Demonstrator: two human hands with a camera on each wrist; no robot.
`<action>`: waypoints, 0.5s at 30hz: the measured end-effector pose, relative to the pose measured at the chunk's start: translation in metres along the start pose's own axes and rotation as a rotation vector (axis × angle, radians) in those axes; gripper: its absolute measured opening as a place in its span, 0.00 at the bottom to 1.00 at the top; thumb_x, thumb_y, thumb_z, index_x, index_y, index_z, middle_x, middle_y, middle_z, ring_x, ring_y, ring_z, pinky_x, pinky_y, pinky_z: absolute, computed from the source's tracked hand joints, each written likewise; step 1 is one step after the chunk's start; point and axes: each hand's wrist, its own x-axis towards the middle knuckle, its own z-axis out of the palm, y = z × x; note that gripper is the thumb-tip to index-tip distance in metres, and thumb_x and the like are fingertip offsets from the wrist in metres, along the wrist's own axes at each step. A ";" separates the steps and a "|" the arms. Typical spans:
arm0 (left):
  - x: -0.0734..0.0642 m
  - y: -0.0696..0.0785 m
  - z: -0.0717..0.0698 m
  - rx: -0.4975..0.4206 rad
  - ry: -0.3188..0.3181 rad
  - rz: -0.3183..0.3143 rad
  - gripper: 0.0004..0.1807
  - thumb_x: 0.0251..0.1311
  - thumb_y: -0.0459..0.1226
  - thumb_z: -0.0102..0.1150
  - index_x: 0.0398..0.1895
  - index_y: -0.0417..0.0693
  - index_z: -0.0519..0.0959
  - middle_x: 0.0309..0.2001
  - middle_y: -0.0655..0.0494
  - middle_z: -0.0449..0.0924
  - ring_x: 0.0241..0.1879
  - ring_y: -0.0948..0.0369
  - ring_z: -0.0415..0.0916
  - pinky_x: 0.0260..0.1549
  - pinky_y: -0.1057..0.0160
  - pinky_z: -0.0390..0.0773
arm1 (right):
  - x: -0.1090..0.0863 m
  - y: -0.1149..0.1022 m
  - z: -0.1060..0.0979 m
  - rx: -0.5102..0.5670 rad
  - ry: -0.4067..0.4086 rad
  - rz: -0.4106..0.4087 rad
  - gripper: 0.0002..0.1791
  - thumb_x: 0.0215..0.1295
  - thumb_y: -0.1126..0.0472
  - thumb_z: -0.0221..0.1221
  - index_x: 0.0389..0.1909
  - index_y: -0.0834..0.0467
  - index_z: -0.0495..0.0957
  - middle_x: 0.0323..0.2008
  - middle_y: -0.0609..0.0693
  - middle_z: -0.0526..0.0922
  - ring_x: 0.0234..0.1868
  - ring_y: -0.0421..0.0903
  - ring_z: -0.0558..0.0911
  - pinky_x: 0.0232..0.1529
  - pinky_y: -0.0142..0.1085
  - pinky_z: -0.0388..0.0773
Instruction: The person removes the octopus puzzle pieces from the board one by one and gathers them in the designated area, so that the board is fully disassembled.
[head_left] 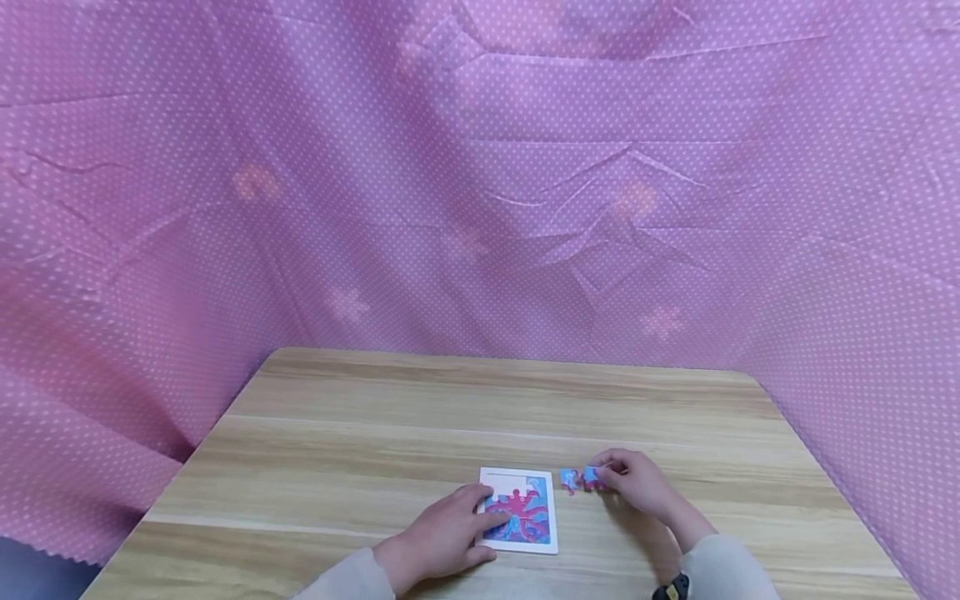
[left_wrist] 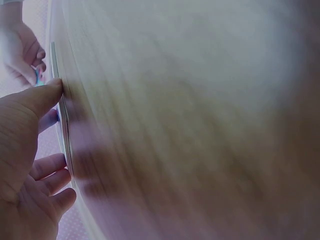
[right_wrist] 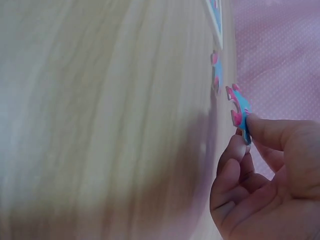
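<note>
A white-rimmed jigsaw puzzle board (head_left: 553, 518) lies on the table, with a pink octopus on blue partly assembled in it. Pale backing shows bare at its upper left. My left hand (head_left: 442, 535) rests at the board's left side, fingers spread over its edge and onto the picture. In the left wrist view, the thumb (left_wrist: 49, 95) touches the board's edge. To the right of the board, my right hand (head_left: 637, 483) pinches a blue and pink puzzle piece (right_wrist: 242, 106) between thumb and fingers, raised and tilted. Another puzzle piece (head_left: 568, 480) lies between board and right hand.
The wood-grain table (head_left: 360, 433) extends behind and to both sides of the board. Pink dotted cloth (head_left: 480, 208) hangs behind and around the table. A dark wristband (head_left: 672, 588) circles the right wrist.
</note>
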 end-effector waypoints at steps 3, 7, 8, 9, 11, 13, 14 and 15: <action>0.001 -0.002 0.001 0.005 0.006 0.000 0.27 0.61 0.56 0.56 0.64 0.65 0.72 0.65 0.48 0.65 0.63 0.52 0.63 0.59 0.54 0.67 | 0.002 0.004 -0.001 -0.020 0.000 0.026 0.06 0.62 0.67 0.59 0.38 0.58 0.82 0.29 0.46 0.79 0.32 0.43 0.75 0.37 0.39 0.72; 0.003 -0.005 0.002 0.010 0.021 0.013 0.27 0.61 0.56 0.56 0.64 0.65 0.72 0.64 0.47 0.65 0.63 0.52 0.63 0.58 0.54 0.68 | 0.004 0.007 0.000 -0.074 0.026 0.045 0.06 0.61 0.68 0.60 0.38 0.59 0.83 0.29 0.45 0.80 0.31 0.42 0.75 0.35 0.38 0.73; 0.003 -0.005 0.002 0.013 0.026 0.018 0.27 0.61 0.56 0.56 0.64 0.65 0.72 0.64 0.47 0.65 0.63 0.52 0.63 0.58 0.54 0.68 | 0.005 0.007 0.000 -0.086 0.035 0.057 0.06 0.61 0.67 0.60 0.37 0.59 0.83 0.29 0.45 0.80 0.31 0.42 0.75 0.34 0.37 0.73; 0.003 -0.006 0.002 0.014 0.030 0.021 0.27 0.61 0.56 0.56 0.64 0.64 0.72 0.64 0.47 0.65 0.63 0.52 0.63 0.58 0.54 0.68 | 0.005 0.007 0.000 -0.102 0.046 0.067 0.05 0.61 0.67 0.61 0.37 0.59 0.83 0.29 0.45 0.81 0.30 0.42 0.75 0.33 0.37 0.73; 0.004 -0.007 0.002 0.021 0.040 0.028 0.27 0.61 0.55 0.57 0.64 0.64 0.73 0.63 0.47 0.66 0.62 0.52 0.64 0.58 0.54 0.68 | 0.006 0.007 0.001 -0.128 0.065 0.084 0.05 0.60 0.66 0.62 0.36 0.59 0.83 0.28 0.45 0.81 0.29 0.42 0.75 0.31 0.37 0.73; 0.005 -0.008 0.002 0.024 0.045 0.033 0.27 0.61 0.55 0.57 0.64 0.64 0.73 0.63 0.47 0.66 0.62 0.52 0.64 0.58 0.54 0.69 | 0.007 0.006 0.001 -0.142 0.081 0.111 0.04 0.60 0.66 0.62 0.35 0.59 0.83 0.26 0.45 0.80 0.27 0.42 0.74 0.29 0.36 0.73; 0.006 -0.008 0.002 0.024 0.045 0.032 0.27 0.61 0.55 0.57 0.64 0.64 0.73 0.63 0.47 0.66 0.62 0.52 0.64 0.58 0.54 0.69 | 0.008 0.006 0.001 -0.144 0.085 0.121 0.04 0.59 0.67 0.62 0.35 0.59 0.83 0.25 0.45 0.79 0.26 0.42 0.74 0.27 0.36 0.72; 0.006 -0.008 0.002 0.023 0.044 0.031 0.27 0.61 0.55 0.57 0.64 0.64 0.73 0.63 0.47 0.66 0.62 0.52 0.64 0.58 0.54 0.68 | 0.008 0.005 0.002 -0.148 0.091 0.127 0.03 0.59 0.67 0.62 0.34 0.60 0.82 0.24 0.45 0.79 0.25 0.42 0.74 0.26 0.35 0.72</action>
